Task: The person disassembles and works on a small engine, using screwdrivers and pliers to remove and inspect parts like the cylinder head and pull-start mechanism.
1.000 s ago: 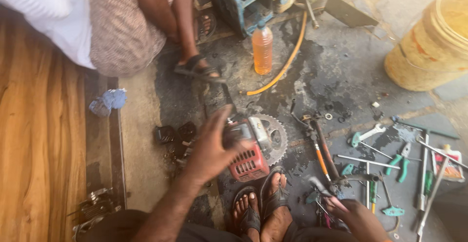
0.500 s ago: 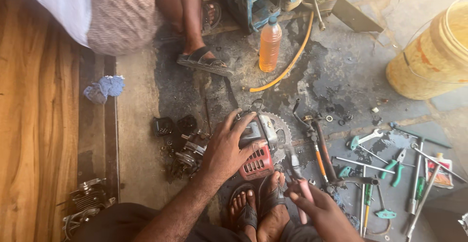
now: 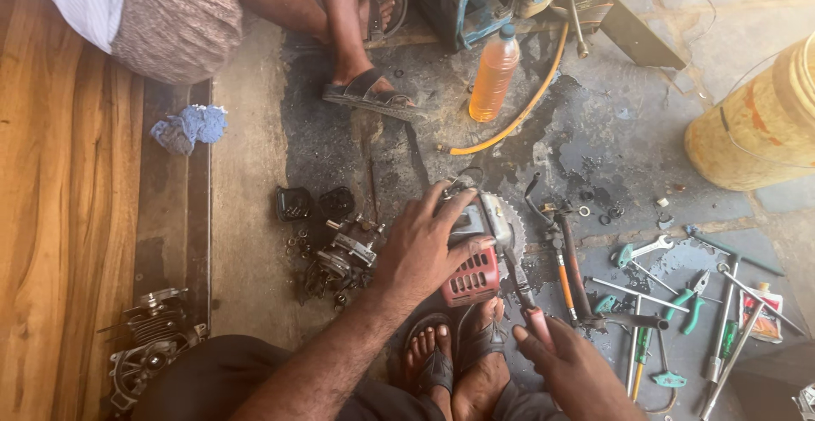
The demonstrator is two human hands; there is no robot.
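Note:
My left hand (image 3: 422, 247) lies over a small engine unit with a red grille cover (image 3: 472, 275) and a toothed disc (image 3: 508, 219) behind it, on the oily floor. Its fingers press on the top of the grey housing. My right hand (image 3: 570, 368) grips the pink handle of a screwdriver (image 3: 525, 295), and the dark shaft runs up to the engine's right side. My sandalled feet (image 3: 458, 353) rest just below the engine.
Dismantled engine parts (image 3: 340, 251) lie left of the engine. Spanners, pliers and screwdrivers (image 3: 671, 302) are spread at the right. An orange-liquid bottle (image 3: 494, 73) and yellow hose (image 3: 526, 103) lie beyond. Another person's sandalled foot (image 3: 369, 94) is nearby. A yellow bucket (image 3: 760, 124) stands far right.
My right hand left the tools at the right and came in beside the engine, now holding the screwdriver against it. My left hand stayed on the engine.

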